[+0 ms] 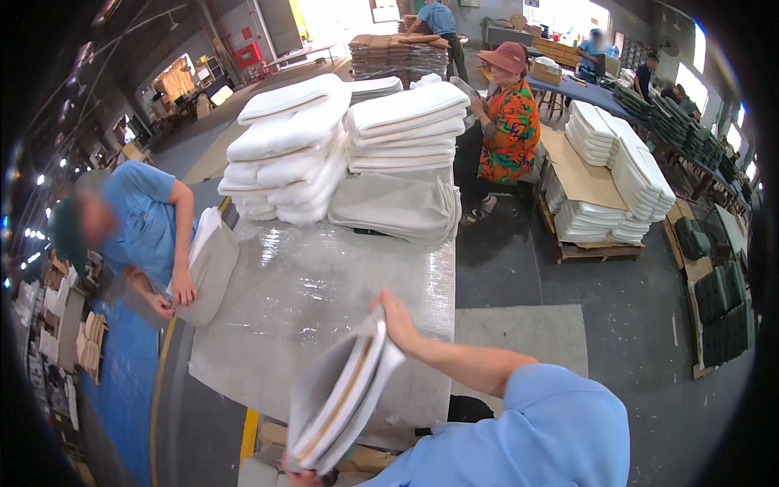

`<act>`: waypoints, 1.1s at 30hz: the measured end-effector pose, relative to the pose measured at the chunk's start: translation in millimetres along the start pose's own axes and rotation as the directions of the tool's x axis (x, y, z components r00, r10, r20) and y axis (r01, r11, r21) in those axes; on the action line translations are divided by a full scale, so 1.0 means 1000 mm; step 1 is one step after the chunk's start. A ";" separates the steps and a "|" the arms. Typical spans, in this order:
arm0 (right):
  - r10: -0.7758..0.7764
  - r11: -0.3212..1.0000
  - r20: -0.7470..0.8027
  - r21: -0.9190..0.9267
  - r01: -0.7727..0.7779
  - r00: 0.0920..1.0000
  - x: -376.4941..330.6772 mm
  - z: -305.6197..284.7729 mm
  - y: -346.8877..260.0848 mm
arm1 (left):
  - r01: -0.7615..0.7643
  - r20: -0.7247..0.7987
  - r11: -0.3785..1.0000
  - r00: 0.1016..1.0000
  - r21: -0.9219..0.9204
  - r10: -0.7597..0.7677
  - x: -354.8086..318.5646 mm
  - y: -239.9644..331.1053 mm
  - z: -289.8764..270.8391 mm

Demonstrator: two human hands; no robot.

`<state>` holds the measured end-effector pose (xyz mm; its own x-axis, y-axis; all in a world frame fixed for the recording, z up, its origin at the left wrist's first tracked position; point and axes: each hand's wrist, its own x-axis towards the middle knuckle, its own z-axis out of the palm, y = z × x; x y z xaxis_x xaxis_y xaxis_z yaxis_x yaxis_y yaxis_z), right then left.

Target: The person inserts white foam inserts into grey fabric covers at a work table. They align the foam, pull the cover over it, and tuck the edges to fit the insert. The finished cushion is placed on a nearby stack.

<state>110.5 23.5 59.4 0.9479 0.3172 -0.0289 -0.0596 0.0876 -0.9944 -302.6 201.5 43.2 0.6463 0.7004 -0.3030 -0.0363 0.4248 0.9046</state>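
Over the near part of the plastic-covered table (276, 284) I hold a white padded piece (337, 398), blurred by motion. It stands on edge, with its layers showing and a tan strip running between them. My right hand (395, 323) grips its far upper end. At its near lower end is my left hand (302, 477), closed on it and partly cut off by the picture's lower edge. Farther up the table lie folded grey fabric covers (398, 207), beside stacks of white padding (284, 154).
At the left table edge a co-worker in blue (150, 215) handles a grey cover (215, 272). Beyond the table's right side sits a person in a red hat (507, 122). A pallet (604, 250) bears stacked white pads at the right. Green cushions (722, 308) lie farther right.
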 end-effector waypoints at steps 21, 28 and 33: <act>0.103 0.944 0.437 0.238 -0.226 0.893 0.040 0.005 -0.029 | -0.115 0.668 0.964 0.740 0.240 -0.077 -0.038 -0.034 0.143; 0.015 0.982 0.400 -0.180 0.063 0.916 0.052 -0.009 -0.038 | 0.010 0.613 0.994 0.786 0.111 -0.077 0.006 -0.026 0.184; -0.058 0.908 0.420 -0.354 0.222 0.906 0.066 0.009 -0.042 | -0.240 0.460 0.949 0.879 0.205 0.123 0.103 0.008 0.249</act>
<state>172.4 48.9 100.6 0.7303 0.6791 0.0743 0.2674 -0.1841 -0.9458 -46.5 134.4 94.1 0.9146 0.4041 -0.0166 -0.0338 0.1173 0.9925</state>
